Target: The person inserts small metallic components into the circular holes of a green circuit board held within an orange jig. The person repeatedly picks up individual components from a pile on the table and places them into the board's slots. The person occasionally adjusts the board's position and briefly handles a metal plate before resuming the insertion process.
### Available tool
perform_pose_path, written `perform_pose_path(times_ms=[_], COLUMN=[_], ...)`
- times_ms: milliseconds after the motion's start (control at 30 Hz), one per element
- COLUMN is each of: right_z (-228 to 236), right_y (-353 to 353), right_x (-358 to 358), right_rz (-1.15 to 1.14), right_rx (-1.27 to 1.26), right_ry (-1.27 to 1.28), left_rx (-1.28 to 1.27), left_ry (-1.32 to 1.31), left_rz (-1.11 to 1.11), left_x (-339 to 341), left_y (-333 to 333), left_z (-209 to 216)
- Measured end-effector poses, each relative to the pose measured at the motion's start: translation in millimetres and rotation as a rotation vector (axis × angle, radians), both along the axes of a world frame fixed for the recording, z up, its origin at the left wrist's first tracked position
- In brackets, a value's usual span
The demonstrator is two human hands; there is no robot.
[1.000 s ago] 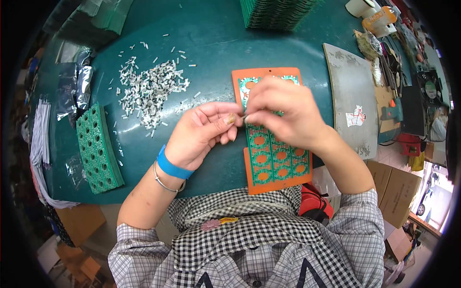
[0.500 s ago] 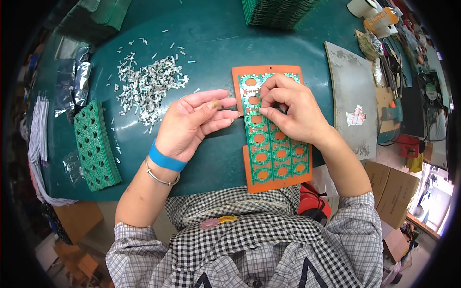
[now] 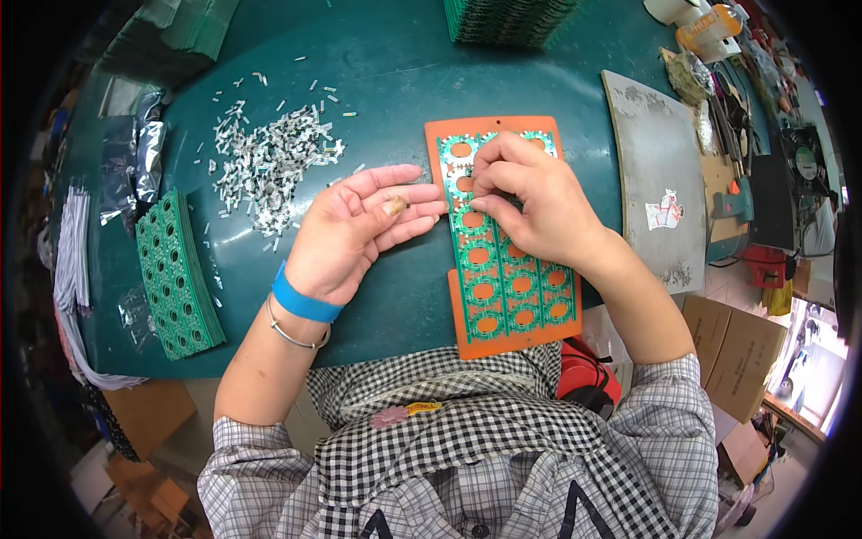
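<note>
A panel of green circuit boards (image 3: 483, 286), with rows of oval openings, lies on an orange fixture plate (image 3: 485, 126). Over the upper part of the panel, my right hand (image 3: 539, 202) bends down with thumb and index finger pinched together at its left column; anything between the fingertips is too small to make out. Palm up, my left hand (image 3: 355, 225) rests just left of the plate, its fingers stretched out toward the panel's edge. To the left of that hand, many tiny white and silver parts (image 3: 274, 166) are heaped on the dark green table.
A stack of green board panels (image 3: 175, 278) stands at the left beside white cables (image 3: 72, 256) and silver bags (image 3: 148, 144). More stacked boards (image 3: 512, 20) are at the back. A grey metal plate (image 3: 660, 171) lies right, with tools (image 3: 732, 135) beyond.
The view has shifted slightly left. My right hand's pinched fingertips have moved a little left over the panel. My left thumb has dropped slightly while its fingers stay extended.
</note>
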State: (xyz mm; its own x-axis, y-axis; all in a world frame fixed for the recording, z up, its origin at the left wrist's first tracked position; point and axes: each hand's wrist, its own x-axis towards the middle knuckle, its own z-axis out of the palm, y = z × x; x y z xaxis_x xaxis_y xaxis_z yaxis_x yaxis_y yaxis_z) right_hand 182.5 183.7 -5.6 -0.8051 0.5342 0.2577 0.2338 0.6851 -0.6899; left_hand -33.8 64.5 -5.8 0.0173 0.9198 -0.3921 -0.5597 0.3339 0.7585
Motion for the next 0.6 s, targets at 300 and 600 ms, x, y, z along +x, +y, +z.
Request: perform_pose_path(times_ms=[300, 600], right_z=[11, 30], right_y=[3, -14], right_x=[3, -12], right_rz=[0.059, 0.072], right_rx=[-0.031, -0.170], right_ry=[0.023, 0.135], left_rx=[0.008, 0.200], left_ry=[0.027, 0.117], left_rz=[-0.103, -0.149], left_x=[-6, 14], left_y=[-4, -10], left_z=[-7, 4])
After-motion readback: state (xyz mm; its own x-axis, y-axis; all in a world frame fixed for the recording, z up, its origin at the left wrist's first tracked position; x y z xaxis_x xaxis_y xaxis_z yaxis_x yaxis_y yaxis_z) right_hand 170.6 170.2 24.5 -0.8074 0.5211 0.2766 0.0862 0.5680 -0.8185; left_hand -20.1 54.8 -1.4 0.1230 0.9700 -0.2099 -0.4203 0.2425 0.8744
